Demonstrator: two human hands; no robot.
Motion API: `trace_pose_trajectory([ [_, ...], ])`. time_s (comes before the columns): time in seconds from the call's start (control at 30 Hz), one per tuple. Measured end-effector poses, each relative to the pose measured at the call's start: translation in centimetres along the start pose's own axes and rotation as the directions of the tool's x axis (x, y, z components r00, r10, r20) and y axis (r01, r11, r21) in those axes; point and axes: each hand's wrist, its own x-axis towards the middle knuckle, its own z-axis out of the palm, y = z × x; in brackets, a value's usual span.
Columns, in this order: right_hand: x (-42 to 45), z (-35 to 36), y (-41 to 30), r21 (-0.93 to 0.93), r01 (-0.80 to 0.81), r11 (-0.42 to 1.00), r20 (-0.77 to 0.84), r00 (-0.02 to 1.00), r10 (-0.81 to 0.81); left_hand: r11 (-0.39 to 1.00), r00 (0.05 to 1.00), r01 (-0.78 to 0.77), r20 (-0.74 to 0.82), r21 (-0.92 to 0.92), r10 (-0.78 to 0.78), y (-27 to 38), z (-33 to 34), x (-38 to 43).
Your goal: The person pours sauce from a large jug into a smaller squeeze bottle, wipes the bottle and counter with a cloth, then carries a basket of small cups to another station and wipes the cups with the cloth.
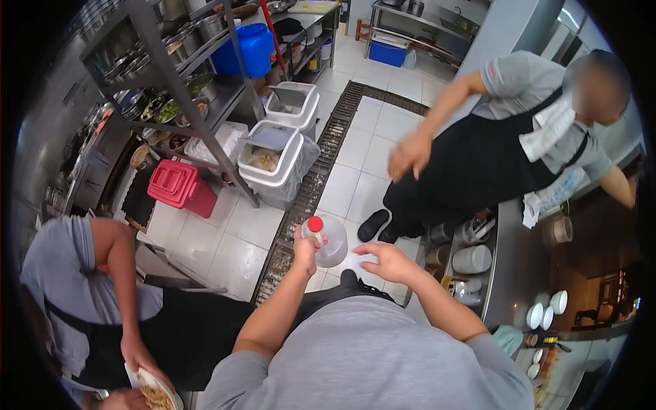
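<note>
My left hand [307, 251] grips the handle of a translucent plastic jug [332, 245] with a red screw cap. The jug hangs upright over the white tiled floor, in front of my body. To the right of the jug, my right hand [385, 261] is held in the air with its fingers apart, touching nothing. A small gap separates its fingertips from the jug's side. How much liquid the jug contains cannot be made out.
A co-worker [471, 154] stands ahead on the right by the steel counter [517, 261]. Another co-worker [97, 307] at lower left holds a bowl of food [159, 392]. White bins [271, 154], a red bin [182, 187] and a steel shelf rack [174, 87] line the left. A floor drain grate [307, 179] runs forward.
</note>
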Motion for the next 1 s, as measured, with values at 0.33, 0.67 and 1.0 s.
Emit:
trace_pose_trajectory([
  [0.33,26.7,-7.6,0.3,0.148,-0.036,0.988,0.023,0.999,0.032,0.917,0.942,-0.266,0.124,-0.298,0.313,18.0,7.4,6.5],
  [0.67,39.6,-12.5,11.1,0.813,-0.100,0.573,-0.095,0.949,0.300,0.993,0.906,-0.049,0.413,-0.103,0.088,25.8,17.9,25.7],
  [1.0,58.7,-27.9,21.7,0.498,-0.046,0.866,-0.299,0.928,0.221,0.837,0.862,-0.506,0.119,0.208,0.492,41.0,21.1,46.1],
])
